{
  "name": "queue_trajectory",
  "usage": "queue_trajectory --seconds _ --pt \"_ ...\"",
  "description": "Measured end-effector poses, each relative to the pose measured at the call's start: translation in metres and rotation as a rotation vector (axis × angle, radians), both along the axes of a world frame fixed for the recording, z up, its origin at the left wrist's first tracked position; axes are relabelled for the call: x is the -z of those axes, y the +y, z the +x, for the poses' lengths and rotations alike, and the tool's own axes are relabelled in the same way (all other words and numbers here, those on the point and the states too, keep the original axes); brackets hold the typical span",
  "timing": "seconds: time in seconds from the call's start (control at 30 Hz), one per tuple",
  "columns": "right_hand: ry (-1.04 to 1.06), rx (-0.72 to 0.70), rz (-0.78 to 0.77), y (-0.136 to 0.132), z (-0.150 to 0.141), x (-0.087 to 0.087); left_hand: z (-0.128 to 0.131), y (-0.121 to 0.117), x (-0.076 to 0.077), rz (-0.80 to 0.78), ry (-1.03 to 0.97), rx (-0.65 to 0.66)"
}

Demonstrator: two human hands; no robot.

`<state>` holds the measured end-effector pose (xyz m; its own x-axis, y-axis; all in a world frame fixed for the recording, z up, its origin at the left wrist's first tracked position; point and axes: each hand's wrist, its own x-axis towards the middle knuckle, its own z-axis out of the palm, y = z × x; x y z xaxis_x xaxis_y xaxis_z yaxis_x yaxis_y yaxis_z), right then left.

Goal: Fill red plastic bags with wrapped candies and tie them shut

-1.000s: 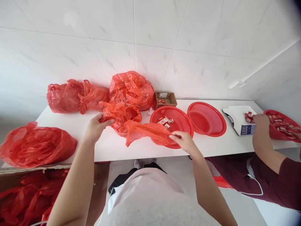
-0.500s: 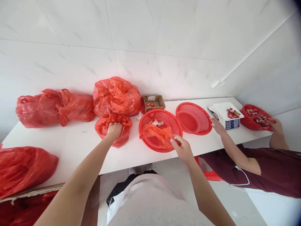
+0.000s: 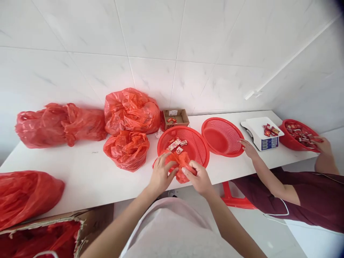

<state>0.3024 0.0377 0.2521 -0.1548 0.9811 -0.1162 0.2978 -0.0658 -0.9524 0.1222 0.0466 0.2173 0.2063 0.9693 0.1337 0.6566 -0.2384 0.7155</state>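
Note:
Over the near rim of a red mesh basket (image 3: 199, 138), both my hands grip a crumpled red plastic bag (image 3: 182, 179). My left hand (image 3: 160, 172) pinches the bag from the left, thumb and fingers curled on it. On its other side, my right hand (image 3: 199, 177) is closed around the gathered plastic. Several small wrapped packets (image 3: 176, 144) lie in the basket just behind the bag. To the left, a smaller open red bag (image 3: 127, 150) rests on the table, its contents hidden by folds.
A big red bag (image 3: 131, 111) and tied red bags (image 3: 60, 125) line the wall. Behind the basket sits a small carton (image 3: 176, 118). On the right, a co-worker's hand (image 3: 248, 148) touches a second red basket (image 3: 221, 138) beside a scale (image 3: 262, 132). A box (image 3: 77, 233) stands lower left.
My left hand has left the smaller open bag and come right to the plastic bag in my right hand. That bag is now bunched between both hands, nearer me.

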Motion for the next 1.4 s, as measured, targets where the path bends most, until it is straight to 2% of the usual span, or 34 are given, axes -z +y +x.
queue_trajectory --seconds 0.1,0.2,0.3,0.4,0.5,0.6,0.73,0.8,0.87,0.93,0.97,1.0,1.03,1.13,1.2,1.27,1.33,1.4 --pt "0.060 -0.143 -0.074 -0.011 -0.017 -0.001 0.007 -0.015 0.037 -0.112 -0.019 -0.158" --pt "0.106 -0.233 -0.101 -0.021 -0.029 0.005 -0.015 -0.019 0.052 -0.232 -0.046 -0.228" --pt "0.158 -0.211 -0.098 -0.021 -0.036 0.009 -0.037 -0.027 0.049 -0.367 -0.139 -0.189" --pt "0.228 -0.139 -0.125 -0.012 -0.037 0.005 -0.045 -0.039 0.048 -0.501 -0.229 -0.194" --pt "0.258 -0.110 -0.138 -0.002 -0.034 -0.001 -0.045 -0.048 0.053 -0.598 -0.335 -0.272" --pt "0.275 -0.084 -0.138 0.005 -0.030 0.000 -0.051 -0.049 0.058 -0.648 -0.538 -0.370" --pt "0.253 0.006 -0.093 0.009 -0.019 0.009 -0.084 -0.041 0.052 -0.678 -0.854 -0.492" --pt "0.255 -0.048 -0.119 0.009 -0.011 0.013 -0.109 -0.038 0.047 -0.677 -0.936 -0.540" --pt "0.226 -0.259 -0.167 0.008 -0.004 0.015 -0.133 -0.037 0.041 -0.676 -0.968 -0.556" --pt "0.133 -0.518 -0.209 0.004 0.000 0.019 -0.150 -0.040 0.035 -0.681 -0.971 -0.537" --pt "0.056 -0.591 -0.216 0.002 0.001 0.022 -0.156 -0.043 0.032 -0.687 -0.965 -0.517" --pt "-0.037 -0.596 -0.213 0.000 0.000 0.026 -0.159 -0.046 0.029 -0.697 -0.951 -0.488" --pt "-0.140 -0.533 -0.198 -0.002 0.000 0.032 -0.161 -0.050 0.026 -0.713 -0.932 -0.451" --pt "-0.417 -0.204 -0.148 -0.007 -0.002 0.047 -0.159 -0.061 0.022 -0.769 -0.818 -0.309" --pt "-0.486 -0.095 -0.180 -0.007 0.001 0.054 -0.157 -0.066 0.023 -0.781 -0.694 -0.244" --pt "-0.427 -0.178 -0.247 -0.001 0.007 0.057 -0.157 -0.069 0.027 -0.746 -0.563 -0.249" --pt "-0.314 -0.360 -0.319 0.014 0.013 0.060 -0.157 -0.069 0.033 -0.686 -0.472 -0.291" --pt "-0.327 -0.403 -0.320 0.037 0.017 0.067 -0.156 -0.070 0.038 -0.623 -0.407 -0.307"
